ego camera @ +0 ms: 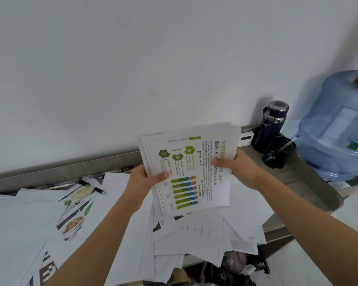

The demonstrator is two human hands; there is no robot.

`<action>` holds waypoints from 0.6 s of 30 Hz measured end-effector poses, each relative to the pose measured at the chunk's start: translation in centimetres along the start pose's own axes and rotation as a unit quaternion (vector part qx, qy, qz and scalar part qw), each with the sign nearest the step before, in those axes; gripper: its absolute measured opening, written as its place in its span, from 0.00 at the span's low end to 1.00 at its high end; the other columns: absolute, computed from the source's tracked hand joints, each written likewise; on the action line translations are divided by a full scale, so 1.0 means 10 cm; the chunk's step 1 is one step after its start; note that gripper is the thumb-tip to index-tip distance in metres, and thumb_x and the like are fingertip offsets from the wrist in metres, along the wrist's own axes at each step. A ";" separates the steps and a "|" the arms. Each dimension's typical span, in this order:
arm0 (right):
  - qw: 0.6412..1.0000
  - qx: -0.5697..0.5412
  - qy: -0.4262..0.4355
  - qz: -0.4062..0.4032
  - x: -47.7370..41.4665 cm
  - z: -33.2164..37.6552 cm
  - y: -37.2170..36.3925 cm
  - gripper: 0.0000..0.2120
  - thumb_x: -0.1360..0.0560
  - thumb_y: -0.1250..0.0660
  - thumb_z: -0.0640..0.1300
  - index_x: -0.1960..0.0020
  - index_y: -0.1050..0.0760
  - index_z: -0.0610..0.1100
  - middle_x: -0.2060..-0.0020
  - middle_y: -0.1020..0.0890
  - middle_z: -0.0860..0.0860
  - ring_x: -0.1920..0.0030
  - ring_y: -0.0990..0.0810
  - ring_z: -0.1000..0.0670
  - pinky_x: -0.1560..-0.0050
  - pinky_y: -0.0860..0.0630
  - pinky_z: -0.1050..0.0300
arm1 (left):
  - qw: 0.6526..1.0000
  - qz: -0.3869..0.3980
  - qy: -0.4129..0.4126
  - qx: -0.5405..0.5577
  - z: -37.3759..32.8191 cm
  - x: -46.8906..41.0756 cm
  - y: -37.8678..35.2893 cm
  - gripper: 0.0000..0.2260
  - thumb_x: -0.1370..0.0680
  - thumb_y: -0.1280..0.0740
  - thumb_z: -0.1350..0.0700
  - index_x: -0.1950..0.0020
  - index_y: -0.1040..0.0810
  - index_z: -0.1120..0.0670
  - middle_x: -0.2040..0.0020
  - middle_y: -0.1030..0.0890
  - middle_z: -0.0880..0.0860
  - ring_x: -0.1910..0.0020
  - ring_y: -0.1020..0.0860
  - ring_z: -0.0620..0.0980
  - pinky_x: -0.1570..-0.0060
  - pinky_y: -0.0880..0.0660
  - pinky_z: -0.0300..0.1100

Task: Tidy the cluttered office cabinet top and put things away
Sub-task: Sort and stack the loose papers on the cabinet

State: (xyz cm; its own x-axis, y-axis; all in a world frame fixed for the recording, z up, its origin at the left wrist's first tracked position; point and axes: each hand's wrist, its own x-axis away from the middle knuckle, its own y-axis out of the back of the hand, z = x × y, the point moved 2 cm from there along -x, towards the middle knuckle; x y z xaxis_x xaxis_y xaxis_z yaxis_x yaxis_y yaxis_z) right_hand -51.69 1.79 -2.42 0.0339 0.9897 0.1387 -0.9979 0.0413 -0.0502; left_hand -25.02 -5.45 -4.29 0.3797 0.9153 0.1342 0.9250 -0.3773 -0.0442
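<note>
The top sheet of the paper stack (pixel 194 172) at frame centre is white, with green hexagons, a lime header bar and horizontal bars banded in lime, green, blue and orange. The loose sheets (pixel 205 230) below it are plain white with faint grey print. At lower left, a menu sheet (pixel 74 211) has food photos crossed by dark navy diagonals, and a checkered sheet (pixel 48 269) is black and white. A pen (pixel 95 187) is black. At right, the flask (pixel 267 129) is dark blue with a silver band, the cup (pixel 277 153) is black, and the water jug (pixel 335 129) is translucent pale blue with a green label. The surface (pixel 310 182) is grey and the wall (pixel 132 58) off-white.
</note>
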 end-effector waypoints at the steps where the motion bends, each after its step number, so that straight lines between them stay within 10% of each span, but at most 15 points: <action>1: 1.000 0.009 -0.015 -0.004 -0.01 -0.07 0.00 0.18 0.30 0.28 0.39 0.40 0.21 0.43 0.45 0.16 0.48 0.43 0.17 0.43 0.45 0.20 0.46 | 1.000 -0.010 0.022 -0.001 0.13 0.00 0.01 0.17 0.31 0.26 0.65 0.43 0.20 0.57 0.47 0.15 0.53 0.47 0.17 0.55 0.49 0.19 0.51; 10: 0.999 0.022 -0.032 -0.015 0.00 -0.37 -0.12 0.19 0.29 0.26 0.37 0.41 0.21 0.51 0.44 0.16 0.51 0.43 0.18 0.48 0.37 0.25 0.41 | 0.992 -0.037 0.116 0.039 0.75 0.26 -0.21 0.25 0.33 0.23 0.66 0.37 0.22 0.54 0.42 0.17 0.52 0.44 0.18 0.56 0.43 0.23 0.60; 18: 0.995 -0.010 -0.091 0.035 -0.09 -0.25 -0.05 0.16 0.24 0.31 0.44 0.37 0.23 0.45 0.43 0.17 0.47 0.42 0.18 0.44 0.40 0.23 0.42 | 0.998 0.026 0.056 0.007 -0.04 -0.11 -0.11 0.17 0.28 0.28 0.65 0.40 0.22 0.57 0.46 0.16 0.55 0.48 0.17 0.56 0.49 0.20 0.57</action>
State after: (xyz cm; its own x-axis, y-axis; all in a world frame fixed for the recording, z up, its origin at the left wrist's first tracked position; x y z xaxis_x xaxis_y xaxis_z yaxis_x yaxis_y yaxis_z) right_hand -51.10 1.24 -4.98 -0.0478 0.9495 0.3101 -0.9961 -0.0222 -0.0856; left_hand -26.46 -6.10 -4.03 0.4239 0.8731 0.2406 0.9047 -0.4205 -0.0680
